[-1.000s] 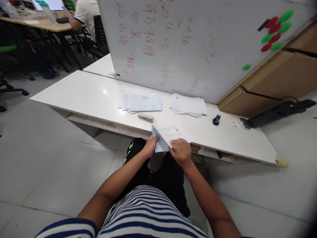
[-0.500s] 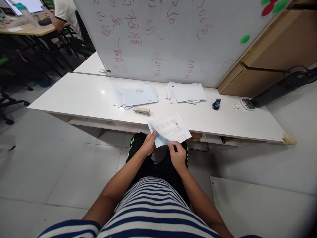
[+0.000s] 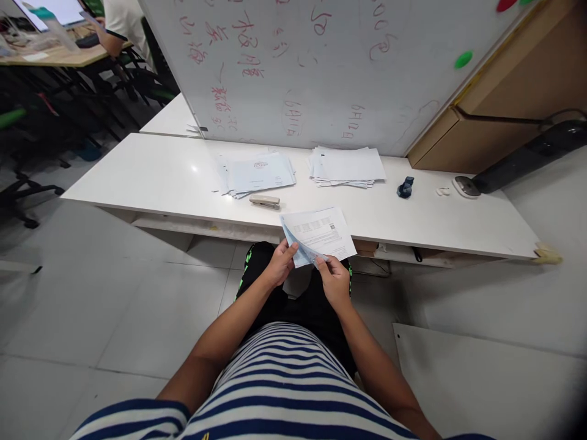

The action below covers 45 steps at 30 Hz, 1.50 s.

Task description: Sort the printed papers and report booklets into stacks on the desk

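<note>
Your left hand (image 3: 281,264) grips the near-left edge of the papers (image 3: 321,229), thumb on top; your right hand (image 3: 334,284) pinches their near edge, where the bluish leaf (image 3: 299,250) curls away from the printed page. The papers lie between and just ahead of both hands, over the counter's near edge; whether they touch it, you cannot tell from here. Let the left grip anchor everything and the right fingertips guide the leaf, lightly, so the curl doesn't become a crease. Square the edges before loosening either grip; leaves held only along the near side could fan apart.

Just beyond your left hand, the stapler (image 3: 265,201) rests on the counter (image 3: 169,177); mind it when reaching forward. Farther out lie the bluish-topped stack (image 3: 262,174) and, ahead of your right hand, the white-topped stack (image 3: 351,165). Leave the gap between them open.
</note>
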Tool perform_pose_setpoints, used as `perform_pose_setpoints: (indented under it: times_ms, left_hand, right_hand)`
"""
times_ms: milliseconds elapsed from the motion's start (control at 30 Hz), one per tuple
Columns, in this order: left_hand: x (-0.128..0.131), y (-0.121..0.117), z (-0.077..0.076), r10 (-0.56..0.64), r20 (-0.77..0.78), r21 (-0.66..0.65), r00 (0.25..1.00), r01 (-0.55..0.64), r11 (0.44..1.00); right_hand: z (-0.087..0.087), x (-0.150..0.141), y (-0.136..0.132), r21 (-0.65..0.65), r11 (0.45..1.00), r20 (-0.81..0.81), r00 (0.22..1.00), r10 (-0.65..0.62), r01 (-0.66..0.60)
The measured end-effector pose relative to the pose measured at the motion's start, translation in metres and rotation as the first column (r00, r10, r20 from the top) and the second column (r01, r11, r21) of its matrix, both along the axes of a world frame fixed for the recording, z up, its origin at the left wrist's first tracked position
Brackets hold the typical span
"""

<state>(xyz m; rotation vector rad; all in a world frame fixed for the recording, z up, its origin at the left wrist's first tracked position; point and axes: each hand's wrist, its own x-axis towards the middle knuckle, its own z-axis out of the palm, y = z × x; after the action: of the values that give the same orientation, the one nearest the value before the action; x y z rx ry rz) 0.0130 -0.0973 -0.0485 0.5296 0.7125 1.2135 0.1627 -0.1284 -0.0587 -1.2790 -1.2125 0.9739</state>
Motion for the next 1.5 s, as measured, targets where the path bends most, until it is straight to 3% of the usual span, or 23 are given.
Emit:
perform_pose_setpoints:
  times_ms: [267,467,733,833,967,1067,1167,1267,1367,1433,1500]
  left_hand:
    - [0.003,0.001,0.003,0.042,-0.023,0.011,0.999,-0.042,0.999]
    - [0.002,0.003,0.007,-0.011,-0.004,0.007,1.0,0.011,1.0]
    - [-0.005,0.001,0.006,0.015,-0.062,-0.115,0.998,-0.022,0.993]
    - [-0.004,0.002,0.003,0.019,-0.152,-0.128,0.988,-0.038,0.991]
    - [-0.001,0.005,-0.005,0.062,-0.247,-0.106,0.967,-0.09,0.99]
    - [0.0,0.008,-0.017,0.133,-0.369,-0.02,0.92,-0.151,0.988]
    - [0.001,0.007,-0.027,0.296,-0.53,0.12,0.795,-0.276,0.954]
    - [0.0,0.006,-0.031,0.432,-0.62,0.274,0.656,-0.334,0.902]
    - [-0.004,0.008,-0.03,0.431,-0.701,0.332,0.567,-0.276,0.902]
    - [-0.007,0.01,-0.03,0.38,-0.736,0.298,0.561,-0.235,0.925]
    - [-0.008,0.013,-0.031,0.334,-0.717,0.233,0.613,-0.241,0.942]
  right_hand:
    - [0.007,0.0,0.003,0.021,0.998,0.027,0.998,0.055,-0.055]
    - [0.009,-0.002,0.008,0.008,0.998,0.038,0.997,0.065,-0.065]
    - [0.015,-0.001,0.01,0.048,0.998,0.096,0.995,-0.039,0.034]
    - [0.017,-0.001,0.011,0.105,0.994,0.17,0.985,-0.043,0.025]
    - [0.013,-0.004,0.013,0.273,0.96,0.333,0.943,-0.03,-0.066]
    - [0.005,-0.006,0.016,0.382,0.917,0.472,0.877,-0.088,-0.113]
    - [-0.003,-0.005,0.021,0.429,0.896,0.546,0.824,-0.153,-0.118]
    - [-0.003,0.0,0.028,0.463,0.886,0.487,0.831,-0.268,0.014]
    - [0.001,0.008,0.033,0.445,0.87,0.358,0.848,-0.391,0.213]
    - [0.0,0.014,0.036,0.403,0.867,0.306,0.849,-0.43,0.294]
    - [-0.007,0.019,0.039,0.343,0.856,0.279,0.828,-0.485,0.386]
